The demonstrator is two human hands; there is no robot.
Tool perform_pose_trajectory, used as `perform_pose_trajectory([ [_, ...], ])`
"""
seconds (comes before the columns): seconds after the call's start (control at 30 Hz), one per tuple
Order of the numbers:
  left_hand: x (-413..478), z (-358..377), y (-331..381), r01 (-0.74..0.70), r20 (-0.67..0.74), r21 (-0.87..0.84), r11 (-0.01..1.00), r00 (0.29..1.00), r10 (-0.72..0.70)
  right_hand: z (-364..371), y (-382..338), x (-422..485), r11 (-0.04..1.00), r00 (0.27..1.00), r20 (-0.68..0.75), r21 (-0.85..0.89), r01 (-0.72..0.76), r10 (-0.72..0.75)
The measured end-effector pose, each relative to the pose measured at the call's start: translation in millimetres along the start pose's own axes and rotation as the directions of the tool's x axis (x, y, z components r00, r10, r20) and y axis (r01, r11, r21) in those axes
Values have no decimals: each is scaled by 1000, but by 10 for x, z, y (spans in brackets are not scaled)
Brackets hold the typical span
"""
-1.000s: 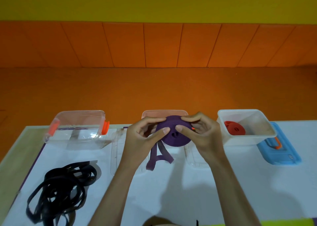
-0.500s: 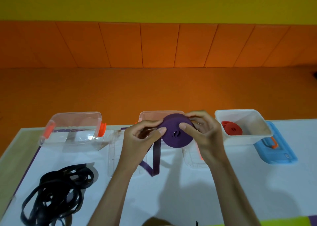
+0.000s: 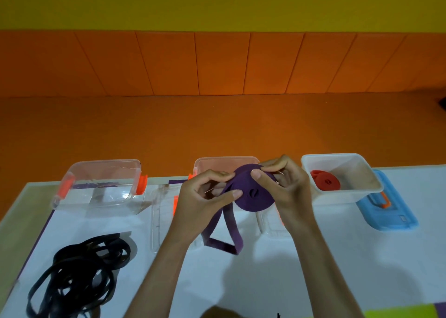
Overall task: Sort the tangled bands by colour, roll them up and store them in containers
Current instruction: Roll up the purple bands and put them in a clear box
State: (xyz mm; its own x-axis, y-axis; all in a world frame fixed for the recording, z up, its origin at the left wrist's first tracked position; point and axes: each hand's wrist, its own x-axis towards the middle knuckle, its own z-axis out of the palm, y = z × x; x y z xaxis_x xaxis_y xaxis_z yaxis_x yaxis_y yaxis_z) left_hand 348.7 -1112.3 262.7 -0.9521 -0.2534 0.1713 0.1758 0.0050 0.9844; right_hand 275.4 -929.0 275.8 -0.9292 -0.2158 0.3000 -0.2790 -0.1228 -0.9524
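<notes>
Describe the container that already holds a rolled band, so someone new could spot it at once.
Three containers stand in a row at the back of the white table. Take the rightmost, the white tub next to the blue lid. Unlike the left clear box and the middle clear box, it is opaque and holds a red rolled band.

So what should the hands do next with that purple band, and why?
Probably wind another turn onto the purple roll. The left hand and right hand grip it, yet a loose loop hangs below, unrolled, so it seems unready for storing.
</notes>
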Motion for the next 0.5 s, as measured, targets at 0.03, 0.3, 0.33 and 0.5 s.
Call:
perform_pose_trajectory([
  [0.03, 5, -13, -5, -11, -13, 2, 1000, 1000, 11, -11, 3, 1, 1000, 999, 28, -7, -22, 22],
  [0.3, 61, 10, 1, -42, -58, 23, 999, 997, 43, -56, -70, 19, 991, 994, 112, -135, 21, -6],
  [0.33, 64, 1, 18, -39, -40, 34, 999, 998, 40, -62, -79, 29, 991, 994, 112, -133, 31, -16],
  [0.5, 76, -93, -8, 100, 13, -50, 994, 995, -99, -85, -53, 34, 991, 978, 209, -130, 16, 12],
])
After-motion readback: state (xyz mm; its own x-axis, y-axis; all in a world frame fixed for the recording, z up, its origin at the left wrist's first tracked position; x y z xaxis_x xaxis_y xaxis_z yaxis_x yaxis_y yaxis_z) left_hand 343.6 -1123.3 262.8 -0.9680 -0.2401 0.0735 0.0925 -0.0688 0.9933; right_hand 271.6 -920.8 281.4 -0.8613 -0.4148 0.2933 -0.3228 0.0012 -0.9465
